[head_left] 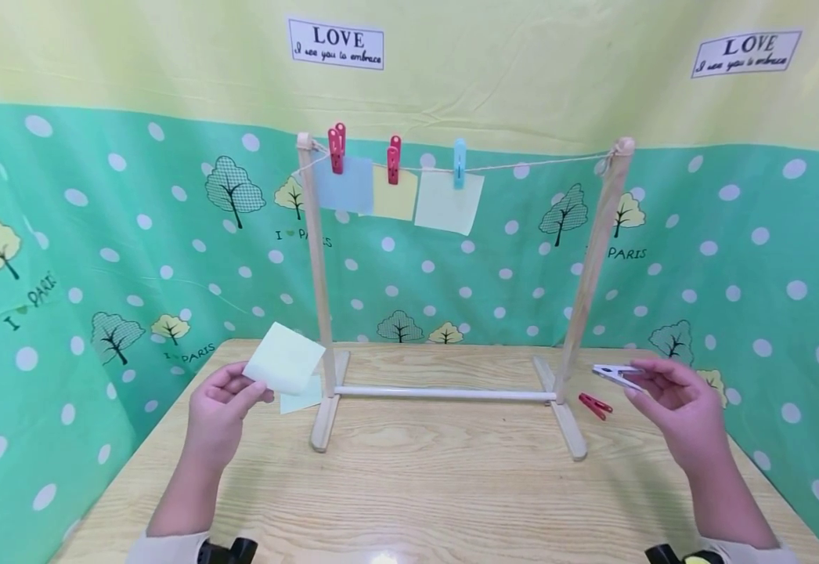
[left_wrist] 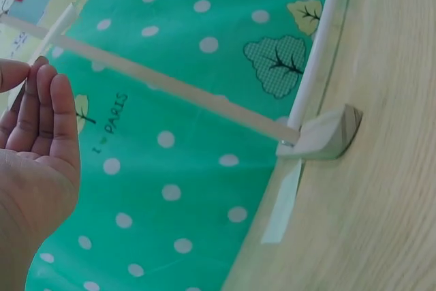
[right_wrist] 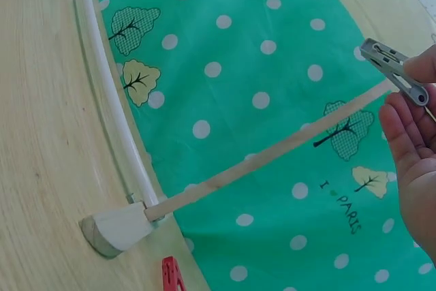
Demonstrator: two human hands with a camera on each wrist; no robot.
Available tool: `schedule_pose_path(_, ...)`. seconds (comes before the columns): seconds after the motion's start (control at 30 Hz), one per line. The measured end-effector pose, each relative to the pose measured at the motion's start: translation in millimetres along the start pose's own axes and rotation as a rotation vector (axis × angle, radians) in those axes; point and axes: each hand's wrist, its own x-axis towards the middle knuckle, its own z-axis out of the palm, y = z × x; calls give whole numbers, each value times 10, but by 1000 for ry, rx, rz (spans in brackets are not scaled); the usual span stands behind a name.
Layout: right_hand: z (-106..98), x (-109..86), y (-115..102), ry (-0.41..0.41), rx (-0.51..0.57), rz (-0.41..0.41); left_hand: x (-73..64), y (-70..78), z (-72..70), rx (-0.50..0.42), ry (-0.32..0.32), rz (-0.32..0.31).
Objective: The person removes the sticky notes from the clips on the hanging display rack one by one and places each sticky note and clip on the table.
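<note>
My left hand (head_left: 221,407) pinches a pale green square of paper (head_left: 284,359) by its lower left corner, in front of the rack's left post. In the left wrist view that paper (left_wrist: 60,26) shows nearly edge-on between thumb and fingers. A grey clothespin (head_left: 618,374) is held by its end between the thumb and fingers of my right hand (head_left: 684,399), right of the right post. On the string (head_left: 536,163) hang a blue paper (head_left: 348,185) and a yellow paper (head_left: 397,196) under red clothespins, and a pale green paper (head_left: 449,204) under a light blue clothespin (head_left: 460,163).
A red clothespin (head_left: 596,406) lies on the table (head_left: 438,486) by the rack's right foot. Another pale green paper (head_left: 301,395) lies beside the left foot. A white bar (head_left: 445,393) joins the wooden feet low down. Patterned cloth (head_left: 452,290) hangs behind.
</note>
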Motion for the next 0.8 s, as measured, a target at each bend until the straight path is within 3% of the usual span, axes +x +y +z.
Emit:
schedule_pose_path(0.27, -95, -79, 34, 52, 5, 77, -33, -66, -154, 74, 47, -33)
schedule_pose_path(0.53, -202, -158, 101, 84, 23, 139, -52, -127, -291, 72, 103, -34)
schedule_pose_path(0.8, -339, -243, 223, 103, 0, 228, -68, -199, -469, 103, 139, -96)
